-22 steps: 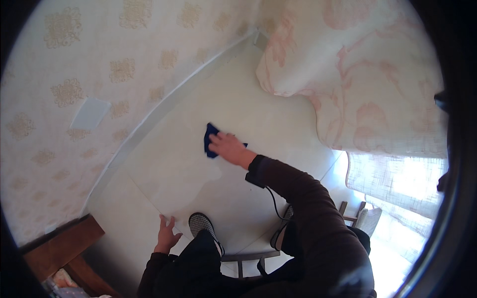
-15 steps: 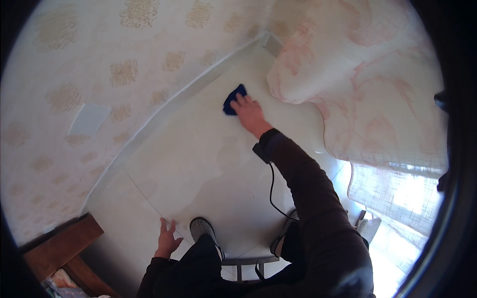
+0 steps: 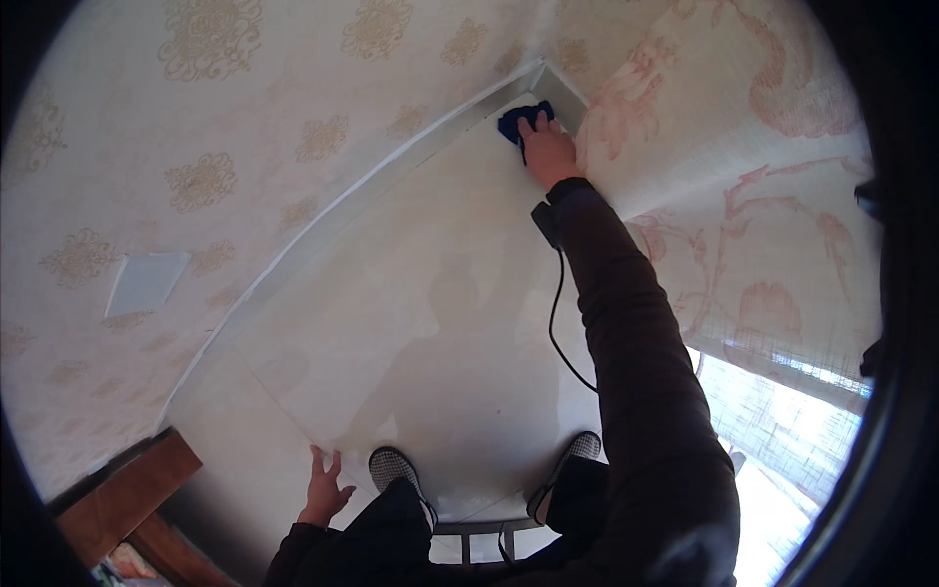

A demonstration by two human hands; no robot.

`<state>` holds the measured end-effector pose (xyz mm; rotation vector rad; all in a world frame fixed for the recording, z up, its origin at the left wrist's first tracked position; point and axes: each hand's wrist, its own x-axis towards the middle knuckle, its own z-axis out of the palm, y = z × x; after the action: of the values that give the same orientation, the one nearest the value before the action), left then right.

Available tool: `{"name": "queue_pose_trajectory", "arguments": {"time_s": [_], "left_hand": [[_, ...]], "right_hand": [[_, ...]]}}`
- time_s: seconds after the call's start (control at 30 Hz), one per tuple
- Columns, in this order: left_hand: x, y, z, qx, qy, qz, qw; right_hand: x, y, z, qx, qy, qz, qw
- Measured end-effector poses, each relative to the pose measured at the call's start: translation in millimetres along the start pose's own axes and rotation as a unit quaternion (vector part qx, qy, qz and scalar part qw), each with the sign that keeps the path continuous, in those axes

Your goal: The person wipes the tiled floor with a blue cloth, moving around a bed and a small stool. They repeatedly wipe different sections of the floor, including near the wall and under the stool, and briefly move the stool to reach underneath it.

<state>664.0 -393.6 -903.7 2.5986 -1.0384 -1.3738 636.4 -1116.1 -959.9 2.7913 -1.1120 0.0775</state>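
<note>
My right hand (image 3: 550,155) presses a dark blue cloth (image 3: 521,121) onto the pale tiled floor (image 3: 411,293), right in the corner where the skirting boards meet. Its fingers lie over the bunched cloth. On that wrist sits a small black box (image 3: 545,224) with a thin black cable (image 3: 553,328) hanging from it. Down at the lower left, my left hand (image 3: 326,489) is held beside my left knee with its fingers apart and nothing in them.
A patterned wall with a light skirting board (image 3: 391,161) runs along the left. The pink-and-cream curtain (image 3: 743,186) hangs close to my right arm. Wooden furniture (image 3: 132,494) stands at lower left. My slippers (image 3: 396,470) rest on the floor before a low dark stool (image 3: 489,526).
My right hand has slid the blue cloth forward and to the right, from the open floor into the corner. The curtain's edge has shifted. My left hand has barely moved.
</note>
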Motion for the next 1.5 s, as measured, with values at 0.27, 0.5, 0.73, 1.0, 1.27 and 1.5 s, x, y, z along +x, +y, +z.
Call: {"name": "queue_pose_trajectory", "arguments": {"time_s": [0.27, 0.5, 0.73, 1.0, 1.27, 1.5], "left_hand": [[1.1, -4.1, 4.4, 0.007, 0.0, -0.013, 1.0], [5.4, -17.3, 9.4, 0.033, -0.012, -0.002, 0.999], [4.1, -37.5, -3.0, 0.064, -0.029, 0.007, 0.997], [-65.7, -38.3, -16.7, -0.035, 0.077, 0.065, 0.994], [-168.7, -99.0, 20.1, -0.06, 0.109, -0.018, 0.992], [-220.0, -156.3, 59.2, -0.165, 0.148, -0.07, 0.973]], "right_hand": [[-116.4, 70.2, 8.1, -0.04, -0.029, -0.015, 0.999], [-318.4, 159.6, -1.1, -0.114, -0.079, -0.001, 0.99], [-464.5, 196.1, -55.0, 0.069, -0.545, 0.009, 0.836], [-527.4, 160.8, -132.5, 0.132, -0.564, -0.009, 0.815], [-553.3, 139.6, -189.6, 0.172, -0.387, -0.07, 0.903], [-555.8, 141.8, -202.1, 0.166, -0.328, -0.057, 0.928]]}}
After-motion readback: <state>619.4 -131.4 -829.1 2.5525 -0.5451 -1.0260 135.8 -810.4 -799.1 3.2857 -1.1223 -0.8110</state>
